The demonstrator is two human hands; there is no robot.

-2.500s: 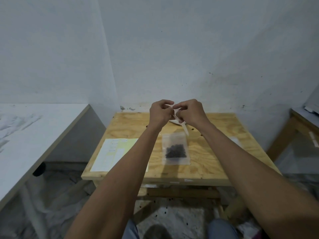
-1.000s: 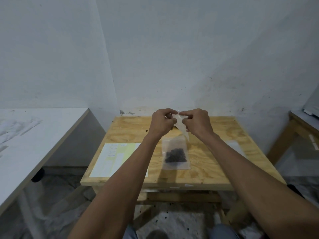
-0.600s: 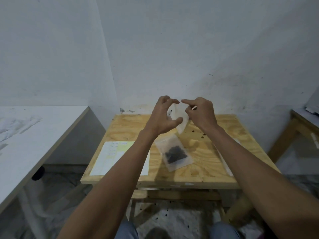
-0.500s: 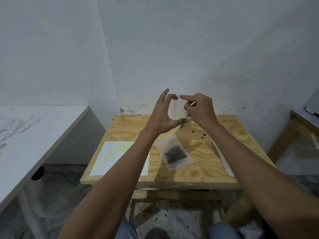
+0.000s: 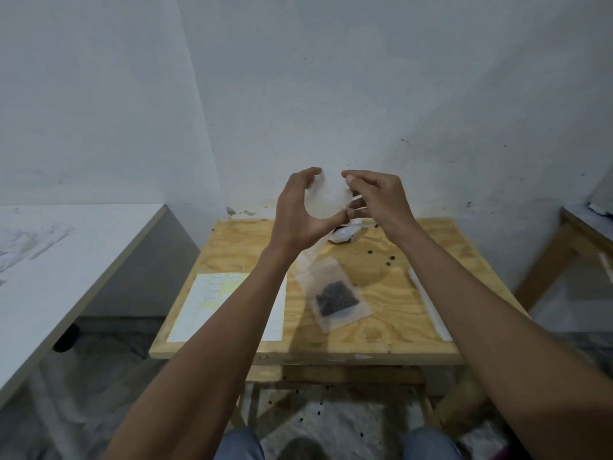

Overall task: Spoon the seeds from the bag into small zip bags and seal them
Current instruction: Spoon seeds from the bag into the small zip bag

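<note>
One small zip bag holding a dark heap of seeds was seen lying flat on the wooden table, a little right of its middle; whether its strip had been pressed shut could not be told. A second, seemingly empty small bag was held up in the air above the far part of the table, between the two hands, so the task was judged to be partly done: one portion filled, at least one more to be opened, filled and sealed. Beyond the hands, near the far edge, a crumpled whitish packet with a dark opening was lying, taken to be the source bag of seeds, though this was not certain. No spoon could be clearly made out. A few loose dark seeds were scattered on the wood to the right. The left hand was raised with its fingers arched in a wide curve, the thumb and fingertips touching the bag's edges. The right hand was curled, its thumb and forefinger pinching the bag's upper right edge. Both forearms were stretched forward from the near edge. A sheet of paper lay on the table's left side and a pale strip on its right.
</note>
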